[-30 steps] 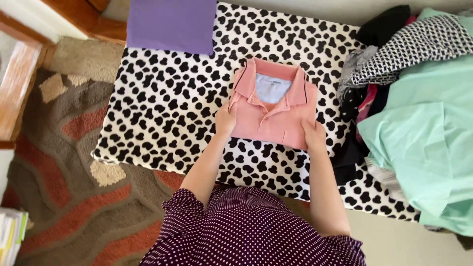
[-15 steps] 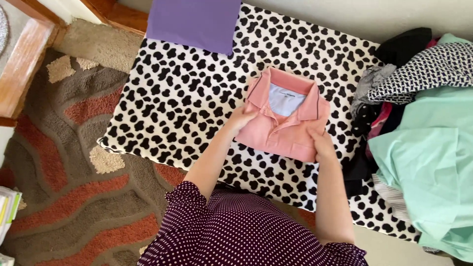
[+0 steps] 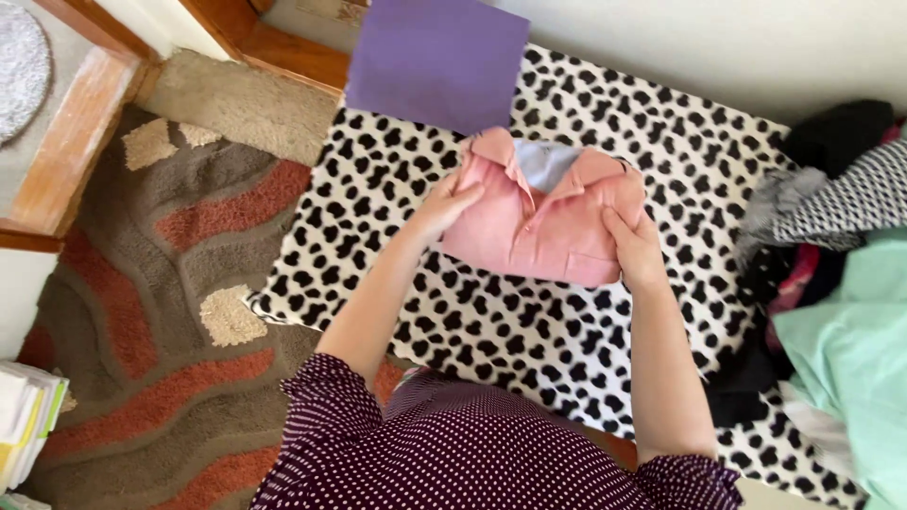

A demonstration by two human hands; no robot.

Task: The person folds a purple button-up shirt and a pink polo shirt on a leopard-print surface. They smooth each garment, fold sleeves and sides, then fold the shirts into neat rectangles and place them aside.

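Note:
A folded pink polo shirt (image 3: pixel 539 227) with a pale blue inner collar is lifted off the black-and-white spotted blanket (image 3: pixel 586 331). My left hand (image 3: pixel 444 203) grips its left edge and my right hand (image 3: pixel 631 247) grips its lower right edge. The shirt's collar end points toward a folded purple cloth (image 3: pixel 436 59) lying at the blanket's far edge, and nearly touches it.
A heap of unfolded clothes (image 3: pixel 841 283), with black, patterned and mint-green pieces, lies on the right. A brown and orange patterned rug (image 3: pixel 161 312) covers the floor at left, with wooden furniture (image 3: pixel 66 142) beyond and a stack of papers (image 3: pixel 24 416) at lower left.
Both hands have raised the pink shirt from the blanket and carried it left and away, toward the purple cloth. The view has swung so the clothes heap sits farther right.

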